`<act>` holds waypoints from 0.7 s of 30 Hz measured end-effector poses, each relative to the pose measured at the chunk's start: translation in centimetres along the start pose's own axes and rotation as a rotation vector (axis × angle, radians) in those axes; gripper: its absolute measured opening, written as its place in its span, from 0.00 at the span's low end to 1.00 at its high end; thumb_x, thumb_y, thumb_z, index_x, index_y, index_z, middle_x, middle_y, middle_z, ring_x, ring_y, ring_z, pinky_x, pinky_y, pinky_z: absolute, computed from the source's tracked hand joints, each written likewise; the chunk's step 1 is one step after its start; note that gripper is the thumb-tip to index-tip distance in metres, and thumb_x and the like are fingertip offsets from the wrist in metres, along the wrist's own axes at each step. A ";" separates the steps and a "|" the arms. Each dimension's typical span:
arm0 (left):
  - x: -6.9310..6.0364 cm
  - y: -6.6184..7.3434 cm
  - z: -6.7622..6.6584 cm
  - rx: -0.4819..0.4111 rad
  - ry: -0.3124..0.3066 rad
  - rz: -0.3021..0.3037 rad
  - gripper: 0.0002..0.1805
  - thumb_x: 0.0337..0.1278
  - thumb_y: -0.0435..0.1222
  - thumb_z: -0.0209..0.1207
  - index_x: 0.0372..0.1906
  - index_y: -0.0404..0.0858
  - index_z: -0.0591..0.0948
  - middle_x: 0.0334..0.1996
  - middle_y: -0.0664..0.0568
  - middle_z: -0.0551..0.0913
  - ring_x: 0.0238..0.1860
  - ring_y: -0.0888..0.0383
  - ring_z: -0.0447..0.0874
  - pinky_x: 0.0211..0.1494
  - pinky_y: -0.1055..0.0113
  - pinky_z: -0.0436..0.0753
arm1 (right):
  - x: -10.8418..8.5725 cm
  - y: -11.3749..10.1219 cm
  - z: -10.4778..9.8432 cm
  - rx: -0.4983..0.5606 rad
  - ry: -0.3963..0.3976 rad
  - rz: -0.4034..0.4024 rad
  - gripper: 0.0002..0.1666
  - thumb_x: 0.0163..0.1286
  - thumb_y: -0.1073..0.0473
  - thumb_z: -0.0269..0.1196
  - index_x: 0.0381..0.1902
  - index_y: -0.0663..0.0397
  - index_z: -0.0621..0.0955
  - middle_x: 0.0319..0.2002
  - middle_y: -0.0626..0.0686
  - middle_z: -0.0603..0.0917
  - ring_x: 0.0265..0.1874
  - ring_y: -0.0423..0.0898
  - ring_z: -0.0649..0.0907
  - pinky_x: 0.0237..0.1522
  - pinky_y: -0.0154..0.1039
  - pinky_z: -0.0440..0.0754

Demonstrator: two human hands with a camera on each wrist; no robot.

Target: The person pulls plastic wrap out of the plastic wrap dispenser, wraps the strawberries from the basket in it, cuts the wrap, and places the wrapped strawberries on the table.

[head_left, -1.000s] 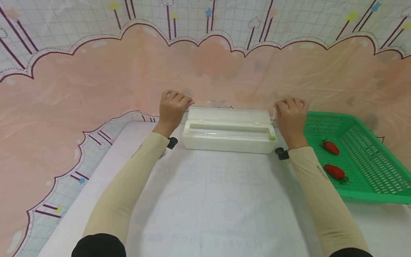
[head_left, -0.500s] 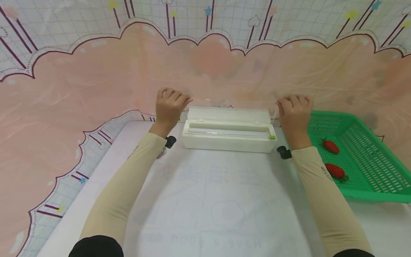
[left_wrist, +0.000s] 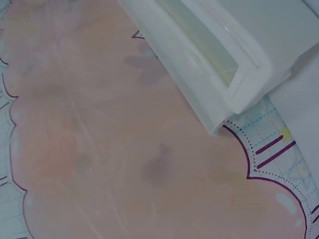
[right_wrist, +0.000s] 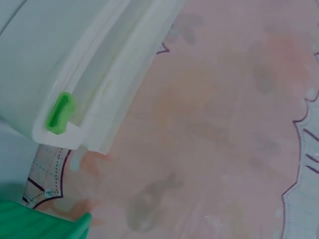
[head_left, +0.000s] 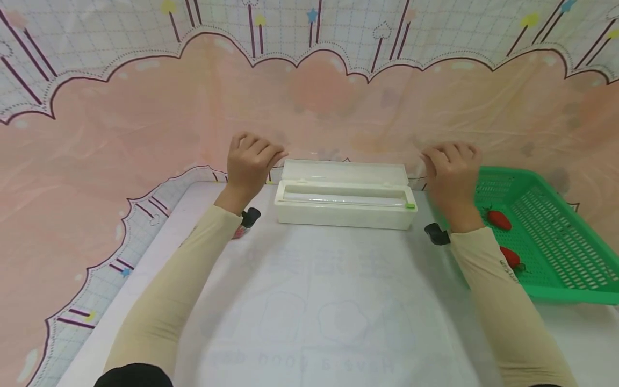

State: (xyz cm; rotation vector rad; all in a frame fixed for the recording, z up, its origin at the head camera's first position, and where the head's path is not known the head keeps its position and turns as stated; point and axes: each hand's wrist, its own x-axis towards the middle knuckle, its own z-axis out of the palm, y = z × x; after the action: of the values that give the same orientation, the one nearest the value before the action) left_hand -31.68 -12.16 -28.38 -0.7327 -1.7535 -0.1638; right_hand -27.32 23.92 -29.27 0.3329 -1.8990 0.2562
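A white cling film dispenser [head_left: 345, 218] stands at the table's back edge, its lid [head_left: 344, 171] tipped back. A film roll [head_left: 343, 200] shows inside, and a green slide cutter [right_wrist: 61, 113] sits at one end in the right wrist view. Left of the box, my left hand [head_left: 251, 164] pinches with thumb and fingertips. My right hand [head_left: 452, 174] pinches likewise, right of it. Between them the clear cling film [left_wrist: 82, 171] shows only as faint glints in the wrist views; its edges are hard to see. Neither hand appears in the wrist views.
A green plastic basket [head_left: 566, 295] at the right holds a strawberry [head_left: 499, 220] and a second strawberry [head_left: 511, 258], partly behind my right sleeve. A small reddish thing [head_left: 239, 231] lies mostly hidden by my left wrist. A patterned cloth [head_left: 145, 118] spreads beyond the white table [head_left: 329, 301].
Both hands have moved apart, the left one leftward and the right one rightward, still pinching. The small reddish thing by the left wrist shows more. The dispenser has stayed in place.
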 end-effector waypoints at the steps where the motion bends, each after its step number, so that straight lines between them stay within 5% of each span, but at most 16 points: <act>1: -0.1 0.0 -0.3 -0.033 0.003 0.012 0.16 0.61 0.46 0.56 0.27 0.38 0.84 0.23 0.48 0.85 0.30 0.51 0.78 0.46 0.56 0.74 | 0.0 0.0 -0.3 0.003 -0.003 -0.012 0.11 0.66 0.62 0.60 0.30 0.65 0.83 0.29 0.63 0.84 0.37 0.62 0.79 0.49 0.60 0.69; 6: -0.8 0.4 -1.8 -0.146 0.032 0.112 0.19 0.64 0.45 0.52 0.25 0.38 0.84 0.20 0.50 0.83 0.28 0.52 0.77 0.44 0.57 0.74 | -0.4 -0.3 -2.4 0.039 -0.042 -0.087 0.08 0.63 0.65 0.62 0.27 0.65 0.83 0.27 0.62 0.82 0.35 0.61 0.78 0.50 0.60 0.69; 14: -2.8 1.2 -4.2 -0.141 0.011 0.320 0.14 0.64 0.40 0.55 0.25 0.37 0.80 0.19 0.51 0.82 0.25 0.54 0.78 0.44 0.60 0.78 | -1.9 -0.8 -5.3 0.145 -0.143 -0.280 0.04 0.50 0.72 0.66 0.22 0.61 0.82 0.25 0.59 0.81 0.31 0.59 0.78 0.45 0.62 0.69; 21: -5.6 1.6 -5.3 -0.240 -0.092 0.581 0.12 0.67 0.35 0.50 0.30 0.39 0.81 0.21 0.54 0.82 0.25 0.60 0.79 0.42 0.64 0.81 | -4.1 -0.6 -6.8 0.269 -0.339 -0.522 0.25 0.70 0.54 0.43 0.19 0.58 0.78 0.22 0.53 0.79 0.29 0.53 0.77 0.43 0.60 0.72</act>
State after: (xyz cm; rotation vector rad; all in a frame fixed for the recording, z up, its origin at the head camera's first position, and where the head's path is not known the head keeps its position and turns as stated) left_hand -25.64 -15.54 -32.25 -1.4107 -1.5498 0.0592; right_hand -19.79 26.03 -30.84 1.0902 -2.0278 0.1044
